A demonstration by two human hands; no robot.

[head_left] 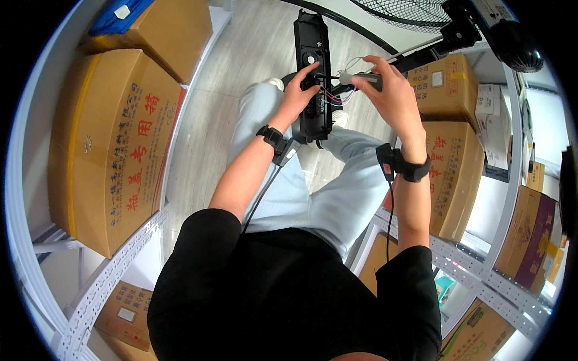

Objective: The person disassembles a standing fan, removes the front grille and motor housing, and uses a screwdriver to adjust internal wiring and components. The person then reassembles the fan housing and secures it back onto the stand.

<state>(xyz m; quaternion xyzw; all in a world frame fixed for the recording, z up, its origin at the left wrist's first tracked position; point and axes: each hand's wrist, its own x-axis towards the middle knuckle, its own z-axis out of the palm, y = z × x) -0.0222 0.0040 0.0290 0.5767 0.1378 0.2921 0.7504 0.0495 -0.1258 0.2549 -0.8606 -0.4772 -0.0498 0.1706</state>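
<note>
A long black plastic housing stands lengthwise between my knees, its open inner side toward me. My left hand grips it near the middle, index finger and thumb on either side of a recessed part. From the right, my right hand holds a screwdriver with a grey handle. Its dark shaft points at the spot between my left fingers; the tip is hidden there. Thin coloured wires run out of the housing below the shaft, and a pale loop of wire rises above it.
Metal shelves flank me, loaded with cardboard boxes on the left and more boxes on the right. A fan with a wire cage stands at the far right. Black cables hang from the bands on both wrists.
</note>
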